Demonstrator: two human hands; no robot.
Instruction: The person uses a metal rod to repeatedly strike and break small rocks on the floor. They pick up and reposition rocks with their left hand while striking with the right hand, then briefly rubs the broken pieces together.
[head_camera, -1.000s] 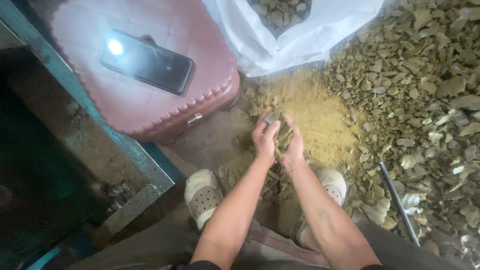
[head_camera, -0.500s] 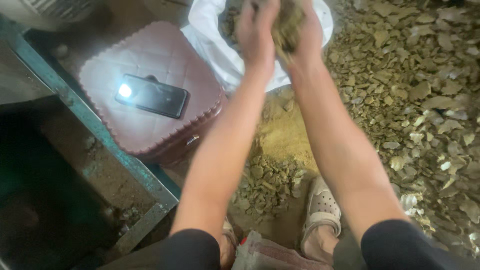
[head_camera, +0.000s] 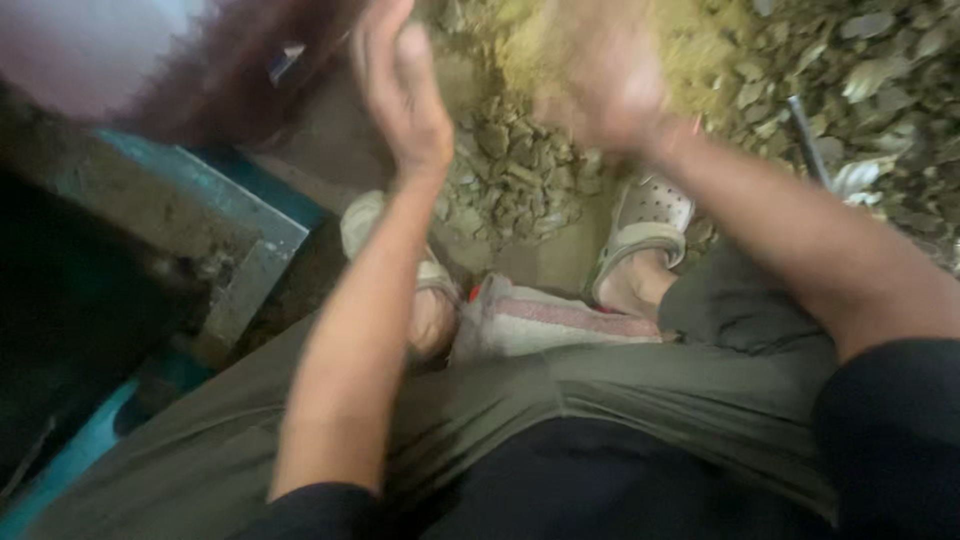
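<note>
My left hand (head_camera: 402, 85) is raised in front of me, palm turned inward, fingers straight and apart, holding nothing. My right hand (head_camera: 605, 85) is up beside it, blurred by motion, palm facing the left hand, and it looks empty. Below and between them lies a small heap of grey-brown dried pieces (head_camera: 515, 180) on the dirt floor. Yellowish powdery material (head_camera: 690, 45) spreads behind the right hand.
My feet in pale perforated clogs (head_camera: 645, 225) rest on the ground by a striped cloth (head_camera: 560, 325). A teal metal frame (head_camera: 235, 215) runs along the left. The maroon cushioned stool (head_camera: 225, 75) is at upper left. A dark rod (head_camera: 808, 140) lies among dried pieces at right.
The hands scooped pieces from the floor, lifted them toward the white sack, and now are apart and empty. The view has tilted down toward my lap.
</note>
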